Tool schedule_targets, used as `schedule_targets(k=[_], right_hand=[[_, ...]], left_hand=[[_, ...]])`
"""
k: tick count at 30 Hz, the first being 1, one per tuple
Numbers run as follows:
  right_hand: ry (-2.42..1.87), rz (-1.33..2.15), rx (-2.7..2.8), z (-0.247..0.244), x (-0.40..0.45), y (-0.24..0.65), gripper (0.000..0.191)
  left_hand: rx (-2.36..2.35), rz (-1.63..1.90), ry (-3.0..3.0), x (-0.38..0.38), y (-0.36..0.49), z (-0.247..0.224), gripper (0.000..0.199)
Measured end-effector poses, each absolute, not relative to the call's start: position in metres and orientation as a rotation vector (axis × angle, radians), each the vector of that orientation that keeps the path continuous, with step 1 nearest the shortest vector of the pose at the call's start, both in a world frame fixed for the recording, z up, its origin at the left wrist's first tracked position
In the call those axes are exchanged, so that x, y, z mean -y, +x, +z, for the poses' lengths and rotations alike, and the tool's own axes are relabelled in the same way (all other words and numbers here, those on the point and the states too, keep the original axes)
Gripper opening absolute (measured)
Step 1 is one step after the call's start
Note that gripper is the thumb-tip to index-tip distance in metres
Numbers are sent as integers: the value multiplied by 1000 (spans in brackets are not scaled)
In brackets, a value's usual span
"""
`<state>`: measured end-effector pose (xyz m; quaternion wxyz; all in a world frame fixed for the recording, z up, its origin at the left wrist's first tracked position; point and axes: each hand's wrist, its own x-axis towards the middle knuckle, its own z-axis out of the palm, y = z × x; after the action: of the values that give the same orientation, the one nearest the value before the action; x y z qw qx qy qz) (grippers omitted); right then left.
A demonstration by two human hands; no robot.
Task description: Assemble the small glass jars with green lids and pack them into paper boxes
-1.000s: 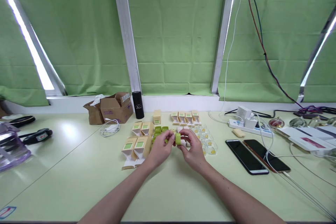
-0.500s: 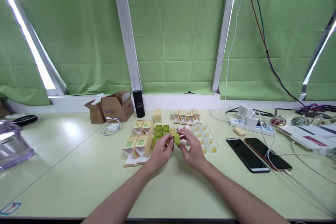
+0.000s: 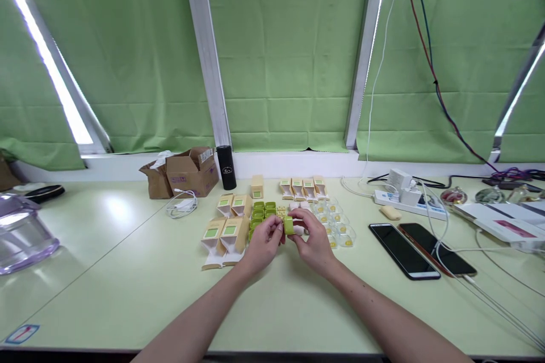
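Between the fingertips of my right hand (image 3: 315,241) is a small green square cup (image 3: 288,226), tilted on its side. My left hand (image 3: 264,245) is closed in a pinch at the cup's left edge; whatever its fingertips hold is too small to make out. Just behind the hands stand more green cups (image 3: 269,205) in rows, partly covered by my left fingers. Small yellowish pieces (image 3: 281,210) and pale pink pieces (image 3: 299,205) lie beside them. To the right are transparent cups (image 3: 346,236) with yellow bits inside. Open cream boxes (image 3: 233,233) with green panels stand to the left.
Smaller open boxes (image 3: 309,188) and an upright box (image 3: 257,187) stand behind. Further out are a cardboard box (image 3: 193,173), a black cylinder (image 3: 226,168), a white cable (image 3: 183,205), two phones (image 3: 403,250), a power strip (image 3: 385,198) and a purple-based transparent container (image 3: 25,238).
The green cup has turned slightly between my fingers. Both hands stay in nearly the same place, and the whole view has shifted a little.
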<state>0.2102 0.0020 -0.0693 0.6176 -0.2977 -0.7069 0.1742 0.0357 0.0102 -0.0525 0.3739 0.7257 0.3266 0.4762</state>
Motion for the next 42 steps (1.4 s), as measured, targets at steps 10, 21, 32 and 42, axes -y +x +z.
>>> schedule_targets(k=[10,21,32,42], right_hand=[[-680,417,1619,-71,-4,210,50],[-693,420,1618,-69,-2,211,50],[-690,416,1614,-67,-1,211,49],[-698,414,1614,-68,-1,212,49]], left_hand=[[-833,1228,1831,-9,36,-52,30],[-824,1224,1783,-10,36,-52,30],[-806,1235,1743,-9,37,-49,33],[-788,1242,1715,-9,38,-49,33]])
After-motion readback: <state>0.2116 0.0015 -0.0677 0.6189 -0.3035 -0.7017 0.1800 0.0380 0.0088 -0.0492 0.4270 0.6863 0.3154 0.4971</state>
